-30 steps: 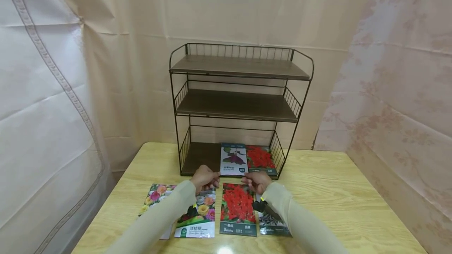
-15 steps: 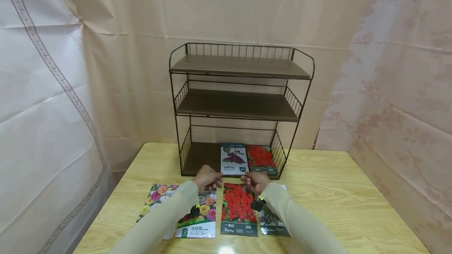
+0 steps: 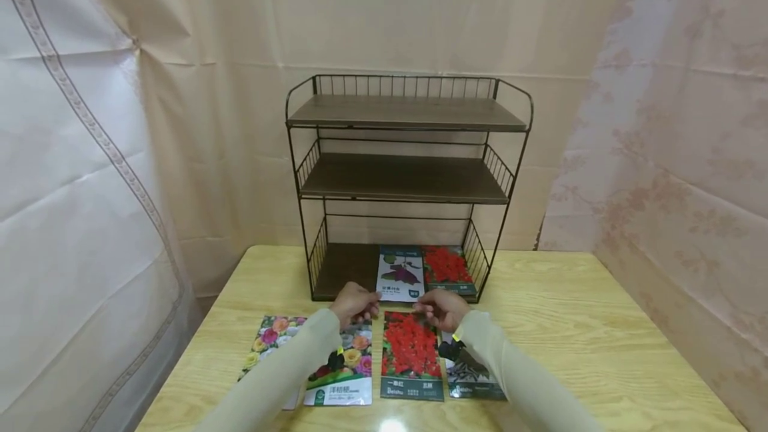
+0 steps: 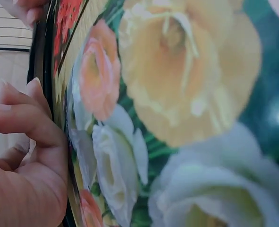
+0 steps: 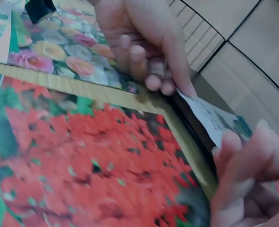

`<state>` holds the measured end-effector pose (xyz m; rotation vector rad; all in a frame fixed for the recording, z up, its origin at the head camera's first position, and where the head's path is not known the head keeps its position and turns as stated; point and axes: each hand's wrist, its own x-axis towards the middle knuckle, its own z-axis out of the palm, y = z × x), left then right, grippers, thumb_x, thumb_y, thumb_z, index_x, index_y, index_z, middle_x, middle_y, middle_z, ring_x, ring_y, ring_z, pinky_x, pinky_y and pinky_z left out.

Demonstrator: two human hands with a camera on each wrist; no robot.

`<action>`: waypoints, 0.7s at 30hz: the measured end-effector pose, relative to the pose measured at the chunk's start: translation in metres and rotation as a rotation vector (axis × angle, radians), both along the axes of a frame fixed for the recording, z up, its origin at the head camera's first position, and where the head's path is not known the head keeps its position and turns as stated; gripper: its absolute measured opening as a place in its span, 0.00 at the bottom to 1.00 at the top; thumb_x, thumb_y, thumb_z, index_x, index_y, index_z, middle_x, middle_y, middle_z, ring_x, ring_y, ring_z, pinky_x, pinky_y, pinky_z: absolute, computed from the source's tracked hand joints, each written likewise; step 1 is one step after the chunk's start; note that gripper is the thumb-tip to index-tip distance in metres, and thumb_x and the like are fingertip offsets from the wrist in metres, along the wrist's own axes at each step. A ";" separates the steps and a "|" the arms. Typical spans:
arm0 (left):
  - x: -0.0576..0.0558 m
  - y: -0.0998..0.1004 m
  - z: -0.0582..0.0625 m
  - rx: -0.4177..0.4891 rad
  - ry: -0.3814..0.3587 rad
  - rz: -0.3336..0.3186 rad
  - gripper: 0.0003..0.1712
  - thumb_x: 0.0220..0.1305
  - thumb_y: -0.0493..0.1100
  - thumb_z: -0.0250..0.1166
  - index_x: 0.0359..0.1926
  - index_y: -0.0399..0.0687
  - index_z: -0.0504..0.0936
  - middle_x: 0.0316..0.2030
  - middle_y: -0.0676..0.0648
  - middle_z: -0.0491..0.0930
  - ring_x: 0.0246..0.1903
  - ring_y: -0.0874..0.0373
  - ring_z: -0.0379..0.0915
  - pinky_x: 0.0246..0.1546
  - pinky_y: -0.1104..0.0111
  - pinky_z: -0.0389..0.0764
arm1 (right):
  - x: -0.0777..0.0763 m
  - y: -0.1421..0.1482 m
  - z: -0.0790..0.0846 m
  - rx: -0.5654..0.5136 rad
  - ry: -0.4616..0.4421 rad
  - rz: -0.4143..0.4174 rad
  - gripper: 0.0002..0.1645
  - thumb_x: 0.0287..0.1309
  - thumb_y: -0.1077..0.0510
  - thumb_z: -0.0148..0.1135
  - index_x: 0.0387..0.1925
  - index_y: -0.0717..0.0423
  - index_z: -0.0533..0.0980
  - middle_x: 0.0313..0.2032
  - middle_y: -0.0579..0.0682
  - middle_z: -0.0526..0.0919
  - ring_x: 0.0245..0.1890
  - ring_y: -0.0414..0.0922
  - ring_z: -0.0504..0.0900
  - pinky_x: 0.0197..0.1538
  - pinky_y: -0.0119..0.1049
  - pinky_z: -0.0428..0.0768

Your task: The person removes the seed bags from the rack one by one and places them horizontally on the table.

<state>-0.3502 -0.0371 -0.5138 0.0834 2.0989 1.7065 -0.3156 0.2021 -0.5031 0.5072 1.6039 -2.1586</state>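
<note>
A white seed packet with a purple plant picture (image 3: pixel 400 275) lies on the bottom shelf, its near edge toward me. My left hand (image 3: pixel 355 303) pinches its near left corner. At the near right corner, my right hand (image 3: pixel 445 310) holds the edge between thumb and fingertips. In the right wrist view the packet (image 5: pixel 207 116) bows slightly between both hands. Beside it on the shelf lies a red-flower seed packet (image 3: pixel 447 265). On the table below my hands are another red-flower packet (image 3: pixel 411 349) and a rose-picture packet (image 3: pixel 351 369), partly under my left forearm.
A three-tier rack (image 3: pixel 414 175) with dark boards and black wire sides stands on the wooden table (image 3: pixel 576 325). A second rose-picture packet (image 3: pixel 276 335) lies at the left. A grey-picture packet (image 3: pixel 474 375) is partly hidden by the right sleeve. Cloth (image 3: pixel 408 19) hangs behind.
Both hands stay at the near corners of the white packet, which looks almost still on the shelf. The whole head view has shifted slightly.
</note>
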 end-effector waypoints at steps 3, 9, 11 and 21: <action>-0.001 0.000 -0.001 0.054 -0.024 -0.014 0.17 0.76 0.44 0.62 0.33 0.34 0.83 0.21 0.48 0.82 0.13 0.67 0.66 0.13 0.76 0.66 | -0.001 0.007 0.002 0.039 -0.017 0.067 0.12 0.71 0.65 0.51 0.37 0.69 0.79 0.20 0.49 0.83 0.12 0.30 0.71 0.19 0.19 0.71; -0.004 -0.004 0.000 0.131 -0.031 -0.009 0.15 0.75 0.44 0.63 0.39 0.33 0.82 0.25 0.48 0.83 0.16 0.67 0.65 0.16 0.76 0.66 | -0.005 0.008 0.003 0.093 -0.024 0.127 0.17 0.75 0.57 0.54 0.43 0.69 0.81 0.22 0.50 0.84 0.13 0.31 0.73 0.20 0.21 0.75; -0.004 -0.005 0.001 0.123 -0.017 -0.002 0.17 0.75 0.44 0.63 0.43 0.30 0.83 0.26 0.47 0.84 0.17 0.67 0.66 0.17 0.76 0.67 | -0.006 0.007 0.001 0.080 -0.015 0.120 0.18 0.77 0.57 0.53 0.48 0.71 0.79 0.22 0.50 0.84 0.14 0.31 0.73 0.20 0.21 0.75; -0.002 -0.002 0.001 0.066 -0.019 -0.103 0.17 0.75 0.45 0.64 0.40 0.31 0.86 0.24 0.48 0.85 0.15 0.68 0.64 0.15 0.76 0.65 | -0.010 0.006 -0.005 0.101 0.050 0.142 0.16 0.78 0.60 0.50 0.40 0.68 0.78 0.22 0.48 0.81 0.15 0.31 0.70 0.20 0.22 0.73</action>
